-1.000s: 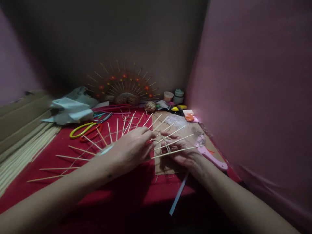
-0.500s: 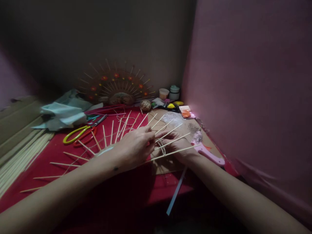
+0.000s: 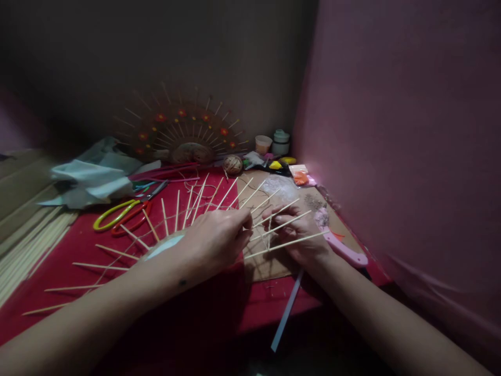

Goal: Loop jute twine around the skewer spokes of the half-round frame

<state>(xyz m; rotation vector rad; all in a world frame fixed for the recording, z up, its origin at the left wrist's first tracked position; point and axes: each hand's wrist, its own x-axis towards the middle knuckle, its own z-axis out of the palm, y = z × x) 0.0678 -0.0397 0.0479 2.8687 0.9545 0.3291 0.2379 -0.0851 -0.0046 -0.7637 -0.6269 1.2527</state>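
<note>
Fan of bamboo sticks (image 3: 219, 201), left hand (image 3: 219, 237) pinching twine (image 3: 266, 232), right hand (image 3: 301, 235) loosely curled beneath sticks

Both bare forearms reached in from the lower corners and converged at mid-frame. The left hand (image 3: 217, 237) lay knuckles up, fingers curled and its fingertips pinched together toward the right. The right hand (image 3: 299, 235) sat just beside it, palm down, with fingers partly spread and pointing left. The two hands nearly met, wrists held low and straight.
</note>
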